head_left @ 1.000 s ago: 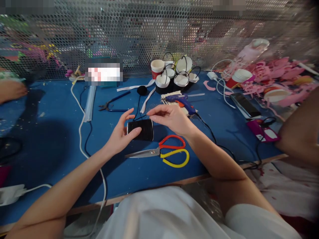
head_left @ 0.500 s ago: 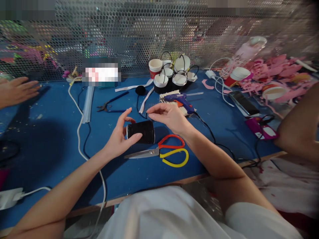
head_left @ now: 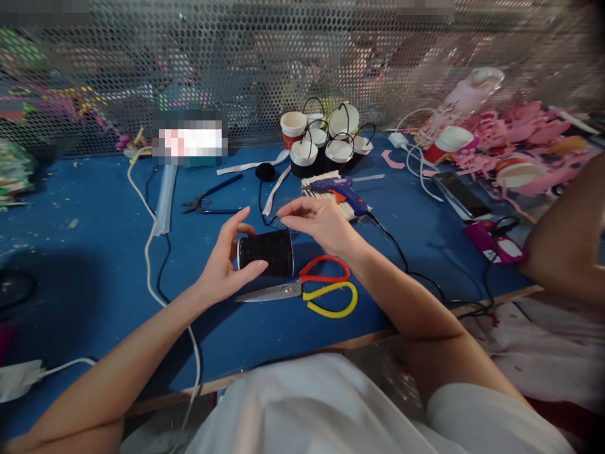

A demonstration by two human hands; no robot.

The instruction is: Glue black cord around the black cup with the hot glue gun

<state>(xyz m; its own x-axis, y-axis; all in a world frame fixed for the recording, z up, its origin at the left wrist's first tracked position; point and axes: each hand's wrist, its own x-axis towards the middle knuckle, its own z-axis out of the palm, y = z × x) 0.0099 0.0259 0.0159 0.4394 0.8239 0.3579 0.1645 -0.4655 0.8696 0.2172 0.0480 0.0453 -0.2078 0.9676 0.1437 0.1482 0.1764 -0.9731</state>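
A paper cup wrapped in black cord (head_left: 267, 253) lies on its side, its white rim toward my left hand (head_left: 225, 261). My left fingers and thumb curve around that end of it. My right hand (head_left: 316, 221) pinches a black cord (head_left: 263, 205) just above the cup's other end. That cord runs back to a small black ball (head_left: 265, 171) on the table. Below the cup, scissors (head_left: 302, 289) with one red and one yellow handle lie with their blades pointing left.
Behind my hands, a blue glue gun (head_left: 347, 192) rests on a ribbed pad, near several black cups with cord handles (head_left: 304, 153). Pliers (head_left: 203, 203) lie left on the blue table (head_left: 108, 214). A phone (head_left: 466, 194) and pink scraps (head_left: 529, 139) are right, beside another person's arm (head_left: 567, 233).
The cup's white-rimmed end has shifted slightly left and toward me in my left hand. My right hand keeps its pinch. Another person's hand at the far left has left the view.
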